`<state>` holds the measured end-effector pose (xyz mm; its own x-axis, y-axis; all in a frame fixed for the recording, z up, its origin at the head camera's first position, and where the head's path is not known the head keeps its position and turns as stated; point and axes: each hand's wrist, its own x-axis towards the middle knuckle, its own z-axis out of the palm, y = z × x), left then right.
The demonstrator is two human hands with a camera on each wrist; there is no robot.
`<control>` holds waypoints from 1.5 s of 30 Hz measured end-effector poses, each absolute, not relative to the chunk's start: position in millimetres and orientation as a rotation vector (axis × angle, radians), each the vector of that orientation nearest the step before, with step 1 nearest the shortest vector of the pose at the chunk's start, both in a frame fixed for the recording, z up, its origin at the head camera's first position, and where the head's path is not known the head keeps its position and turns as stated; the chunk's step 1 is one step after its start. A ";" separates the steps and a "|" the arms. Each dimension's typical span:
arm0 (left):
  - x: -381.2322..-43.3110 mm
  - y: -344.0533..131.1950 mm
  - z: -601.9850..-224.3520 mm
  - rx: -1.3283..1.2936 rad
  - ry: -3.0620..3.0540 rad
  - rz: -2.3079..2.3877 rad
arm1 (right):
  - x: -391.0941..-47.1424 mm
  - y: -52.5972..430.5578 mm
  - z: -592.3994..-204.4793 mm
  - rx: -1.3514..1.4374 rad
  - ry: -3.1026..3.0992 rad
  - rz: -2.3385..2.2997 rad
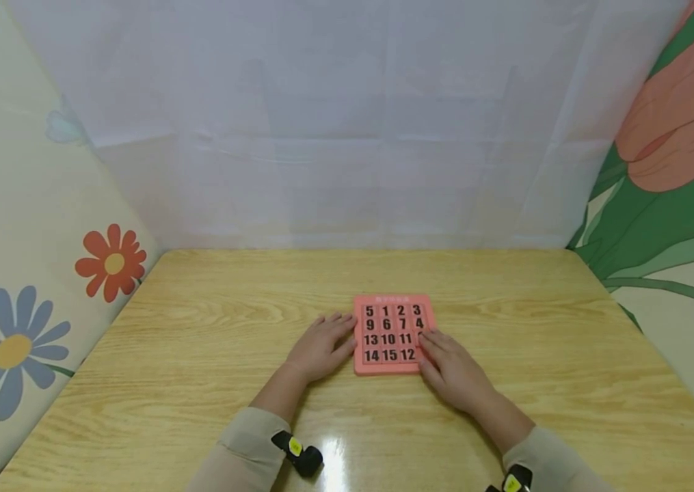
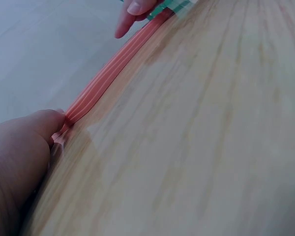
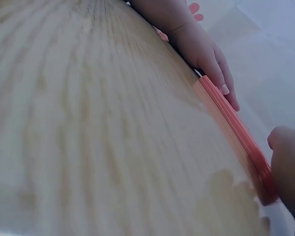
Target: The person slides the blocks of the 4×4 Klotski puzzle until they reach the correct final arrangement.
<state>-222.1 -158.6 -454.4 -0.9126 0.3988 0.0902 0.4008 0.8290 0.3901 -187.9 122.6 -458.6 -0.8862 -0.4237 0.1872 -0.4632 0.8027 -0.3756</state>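
A pink sliding number puzzle (image 1: 388, 332) lies flat on the wood-grain tabletop (image 1: 236, 287), at 5 o'clock from the centre of the head view. Its top row reads 5, 1, 2, 3 and the second 9, 6, 7, 4; lower down come 13, 10, 11 and 14, 15, 12, with the rest of the right column partly hidden by fingers.

The left hand (image 1: 322, 347) is at 9 o'clock to the puzzle, relaxed, its fingertips and thumb touching the side of the frame. The right hand (image 1: 459, 371) is at 4 o'clock, fingers nearly straight, their tips resting over the right column of tiles; its thumb lies by the frame's right edge.

A white sheet (image 1: 347, 137) hangs at 12 o'clock beyond the table. A red flower (image 1: 114, 264) is printed on the panel toward 9 o'clock, a pink tulip (image 1: 679, 130) toward 2.
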 end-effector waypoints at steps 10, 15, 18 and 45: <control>-221.4 -158.4 -454.4 -0.651 -3.009 -0.640 | -174.3 109.0 -458.4 0.817 -2.863 0.643; -221.2 -158.7 -454.4 -0.651 -3.014 -0.642 | -167.8 103.4 -459.3 0.908 -2.842 0.648; -221.5 -158.9 -454.6 -0.656 -3.010 -0.646 | -166.0 102.0 -459.3 0.929 -2.836 0.641; -221.9 -158.6 -454.1 -0.662 -2.993 -0.664 | -165.9 117.0 -461.0 0.891 -2.832 0.593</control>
